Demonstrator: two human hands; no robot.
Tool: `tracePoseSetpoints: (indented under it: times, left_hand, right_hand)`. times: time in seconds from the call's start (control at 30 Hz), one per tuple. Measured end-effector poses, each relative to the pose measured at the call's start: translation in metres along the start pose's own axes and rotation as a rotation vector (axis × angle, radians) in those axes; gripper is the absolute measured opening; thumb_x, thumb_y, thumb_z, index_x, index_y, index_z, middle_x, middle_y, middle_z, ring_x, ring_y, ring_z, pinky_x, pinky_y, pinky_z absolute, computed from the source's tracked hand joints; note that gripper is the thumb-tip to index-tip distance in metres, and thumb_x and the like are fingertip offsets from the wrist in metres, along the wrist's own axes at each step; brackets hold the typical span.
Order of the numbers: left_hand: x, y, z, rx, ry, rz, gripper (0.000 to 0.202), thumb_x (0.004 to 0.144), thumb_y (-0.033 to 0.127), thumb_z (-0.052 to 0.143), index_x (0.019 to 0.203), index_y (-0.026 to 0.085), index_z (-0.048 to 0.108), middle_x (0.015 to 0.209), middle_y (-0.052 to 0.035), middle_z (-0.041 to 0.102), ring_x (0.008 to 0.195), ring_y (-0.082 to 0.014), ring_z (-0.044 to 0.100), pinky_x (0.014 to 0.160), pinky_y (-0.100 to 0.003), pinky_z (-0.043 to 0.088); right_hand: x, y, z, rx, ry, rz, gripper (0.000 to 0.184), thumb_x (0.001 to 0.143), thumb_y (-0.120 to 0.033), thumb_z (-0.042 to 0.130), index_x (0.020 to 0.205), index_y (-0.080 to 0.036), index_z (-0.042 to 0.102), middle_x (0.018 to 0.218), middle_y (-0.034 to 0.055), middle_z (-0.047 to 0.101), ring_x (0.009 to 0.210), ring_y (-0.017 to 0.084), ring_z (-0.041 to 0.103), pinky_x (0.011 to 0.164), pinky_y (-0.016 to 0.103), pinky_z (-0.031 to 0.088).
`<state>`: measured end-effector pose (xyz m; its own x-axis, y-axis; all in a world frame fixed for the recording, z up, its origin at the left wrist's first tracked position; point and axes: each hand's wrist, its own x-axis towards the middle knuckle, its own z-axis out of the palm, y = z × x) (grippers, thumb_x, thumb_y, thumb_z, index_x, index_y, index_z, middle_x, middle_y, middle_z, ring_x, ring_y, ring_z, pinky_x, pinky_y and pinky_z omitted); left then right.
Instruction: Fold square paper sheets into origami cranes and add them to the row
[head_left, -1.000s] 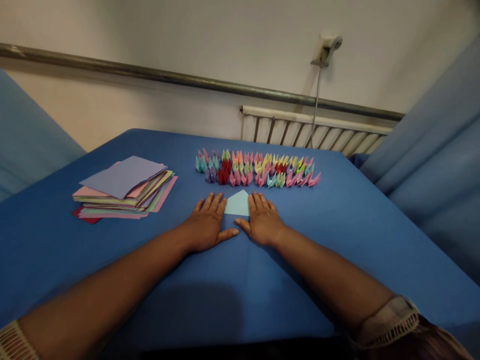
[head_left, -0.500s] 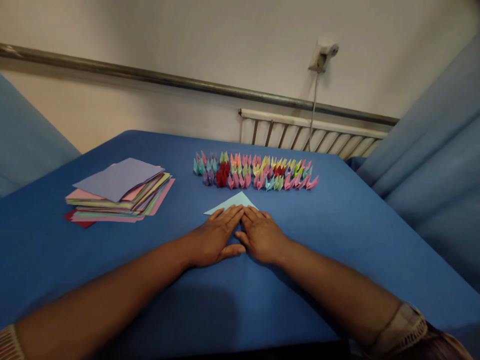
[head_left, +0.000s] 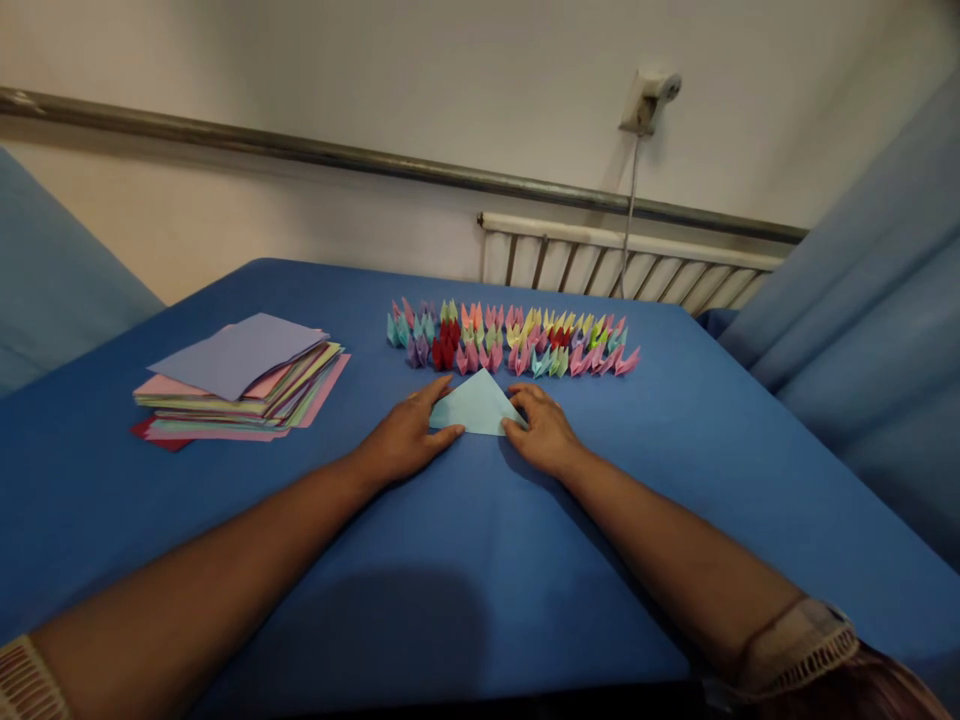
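Two bare hands meet at the centre of the frame on a blue-covered table [head_left: 480,600], one at each lower corner of a light blue paper triangle [head_left: 475,408]. The triangle lies flat on the cloth with its apex pointing toward the top of the frame and its long edge nearest the camera. The left hand [head_left: 405,435] rests at the triangle's lower left corner, palm down, fingers loosely spread, the thumb reaching along the bottom edge and the index finger lying up the slanted left side; it touches the paper rather than gripping it. The right hand [head_left: 544,430] sits at the lower right corner, fingers gently curled with the tips on the paper's right edge; whether any finger is tucked under the sheet I cannot tell.

Just above the triangle, a band of many small folded paper pieces [head_left: 510,340] in pink, yellow, green, red, purple and teal stands in close rows. At the left of the frame, well apart from the hands, lies a loose stack of coloured paper sheets [head_left: 240,385] with a lavender sheet on top. Behind the table, along the top of the frame, runs a pale wall with a metal rail [head_left: 300,152].
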<state>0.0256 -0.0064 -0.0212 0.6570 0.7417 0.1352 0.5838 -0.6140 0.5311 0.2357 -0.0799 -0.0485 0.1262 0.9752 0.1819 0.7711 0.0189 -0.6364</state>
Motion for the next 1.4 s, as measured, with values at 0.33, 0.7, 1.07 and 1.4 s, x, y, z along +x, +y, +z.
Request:
tracePoseSetpoints:
  times: [0.33, 0.7, 1.07, 1.4]
  left_hand:
    - [0.001, 0.007, -0.007, -0.662, 0.15, -0.236, 0.027, 0.07, 0.04, 0.07, 0.08, 0.016, 0.061, 0.073, 0.0011, 0.064, 0.066, -0.0156, 0.061, 0.064, -0.027, 0.047]
    - [-0.004, 0.018, -0.005, -0.901, 0.152, -0.389, 0.035, 0.063, 0.036, 0.075, 0.088, 0.014, 0.063, 0.077, -0.0037, 0.071, 0.064, -0.0179, 0.066, 0.06, -0.029, 0.052]
    - [-0.016, 0.024, -0.015, -0.041, 0.166, 0.11, 0.088, 0.073, 0.047, 0.068, 0.147, 0.019, 0.027, 0.151, -0.0151, 0.035, 0.137, -0.0356, 0.034, 0.112, -0.054, 0.03]
    - [-0.028, 0.029, -0.014, 0.225, -0.226, 0.453, 0.1, 0.066, 0.069, 0.068, 0.149, 0.03, 0.029, 0.162, -0.0117, 0.004, 0.145, -0.0436, 0.002, 0.112, -0.065, 0.012]
  right_hand:
    - [0.003, -0.001, -0.014, 0.753, 0.096, -0.018, 0.028, 0.074, -0.041, 0.068, 0.09, -0.019, 0.062, 0.093, 0.0047, 0.069, 0.09, 0.02, 0.065, 0.088, 0.037, 0.049]
    - [0.003, -0.007, -0.004, 0.967, -0.023, 0.221, 0.04, 0.07, -0.031, 0.073, 0.103, -0.021, 0.054, 0.086, 0.0012, 0.071, 0.075, 0.018, 0.068, 0.069, 0.034, 0.057]
    - [0.005, -0.002, -0.007, 0.821, -0.155, 0.412, 0.035, 0.076, -0.009, 0.058, 0.11, -0.017, 0.054, 0.077, 0.0014, 0.069, 0.059, 0.015, 0.064, 0.056, 0.028, 0.052]
    - [0.004, -0.005, -0.029, 0.878, -0.316, 0.528, 0.028, 0.067, -0.009, 0.055, 0.092, -0.015, 0.065, 0.056, -0.0019, 0.06, 0.042, 0.009, 0.051, 0.037, 0.018, 0.034]
